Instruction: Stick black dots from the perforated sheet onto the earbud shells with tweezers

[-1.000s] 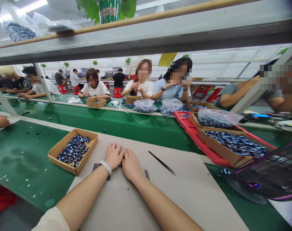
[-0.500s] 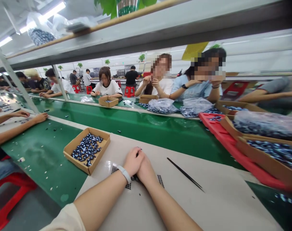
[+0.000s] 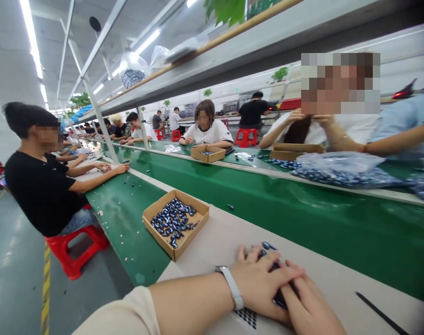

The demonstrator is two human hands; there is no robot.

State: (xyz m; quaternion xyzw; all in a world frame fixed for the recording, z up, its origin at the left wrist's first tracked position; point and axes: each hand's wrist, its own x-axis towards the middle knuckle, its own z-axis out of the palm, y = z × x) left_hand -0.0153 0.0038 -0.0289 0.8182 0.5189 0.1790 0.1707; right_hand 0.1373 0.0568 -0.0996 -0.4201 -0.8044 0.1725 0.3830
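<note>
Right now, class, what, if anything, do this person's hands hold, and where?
The left hand covers the right hand, dark blue beads at the fingertips; a hold cannot be told.

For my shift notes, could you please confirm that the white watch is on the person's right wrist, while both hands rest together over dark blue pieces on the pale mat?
Not quite: the white watch is on the left wrist, as the head view shows. The rest stands: the left hand and right hand rest together over dark blue pieces on the pale mat.

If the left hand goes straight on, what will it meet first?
The left hand would likely cross the grey mat, then first meet the green conveyor belt; depth is hard to judge.
</note>
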